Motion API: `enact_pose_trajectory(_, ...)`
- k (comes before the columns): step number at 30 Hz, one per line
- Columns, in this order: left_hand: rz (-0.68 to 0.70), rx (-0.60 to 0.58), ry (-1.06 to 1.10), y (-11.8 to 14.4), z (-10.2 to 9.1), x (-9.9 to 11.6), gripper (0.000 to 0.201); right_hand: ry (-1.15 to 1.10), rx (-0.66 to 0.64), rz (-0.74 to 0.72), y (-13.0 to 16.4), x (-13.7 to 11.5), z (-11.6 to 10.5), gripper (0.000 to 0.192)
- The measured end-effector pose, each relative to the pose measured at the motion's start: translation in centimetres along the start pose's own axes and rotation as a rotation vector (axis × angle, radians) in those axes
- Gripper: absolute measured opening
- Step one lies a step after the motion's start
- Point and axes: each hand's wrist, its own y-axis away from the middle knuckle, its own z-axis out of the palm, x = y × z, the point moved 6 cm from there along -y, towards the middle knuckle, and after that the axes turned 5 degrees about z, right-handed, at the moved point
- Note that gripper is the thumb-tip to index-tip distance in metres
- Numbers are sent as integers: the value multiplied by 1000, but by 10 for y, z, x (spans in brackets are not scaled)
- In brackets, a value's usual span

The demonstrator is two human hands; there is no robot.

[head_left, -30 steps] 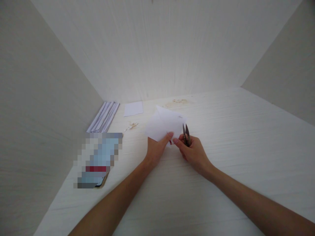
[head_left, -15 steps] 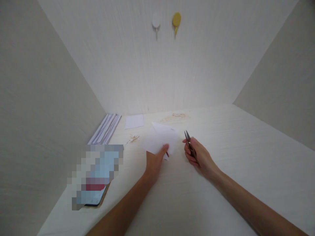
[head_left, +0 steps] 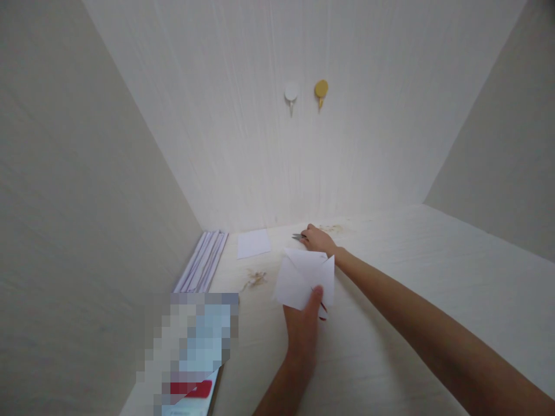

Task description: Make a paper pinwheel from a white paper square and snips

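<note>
Left hand (head_left: 303,326) pinches a folded white paper (head_left: 303,277) by its lower edge, thumb on top, held just above the tabletop (head_left: 411,300). A small red mark shows at the paper's bottom corner by the thumb — no readable writing on it.

Right hand (head_left: 318,240) is stretched out to the far edge of the tabletop, close to the back wall (head_left: 277,144), fingers closed around small snips (head_left: 298,236); only the metal tip pokes out to the left of the hand. Can't tell whether the tip rests on the surface.

Nothing legible anywhere: the phone-like object (head_left: 191,352) at the near left is pixelated, with only a red band visible.

Layout:
- Stack of white sheets (head_left: 203,268) lies along the left wall, tight in the corner.
- Small blank paper square (head_left: 254,243) sits flat just right of the stack, left of the snips.
- Brownish scuff marks (head_left: 255,278) lie between the square and the held paper.
- Two wall hooks, one white (head_left: 291,93) and one yellow (head_left: 321,90), sit side by side high on the back wall.

Walls box in three sides — the right half of the tabletop is open space.
</note>
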Motion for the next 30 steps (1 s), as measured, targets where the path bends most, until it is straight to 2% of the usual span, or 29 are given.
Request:
enact_pose_trajectory(8, -10, -4, -7, -2, -1, -2, 33, 192, -48, -95, 1, -16, 8, 30)
enact_pose_trajectory(11, -11, 0, 7, 0, 0, 0, 33, 215, -62, -86, 3, -18, 8, 33)
enact_pose_trajectory(17, 18, -10, 22, -1, 1, 0, 33, 154, -34, -18, 7, -18, 7, 30)
enact_pose_trajectory(21, 13, 11, 0, -1, -1, -1, 30, 20, 45, 15, 12, -13, -4, 30)
enact_pose_trajectory(25, 40, -6, -15, 1, -1, 2, 29, -209, 162, 40, 38, 0, -22, 22)
enact_pose_trajectory(30, 111, -51, -56, 7, 2, 9, 28, -524, 219, 136, 106, 28, -30, 23)
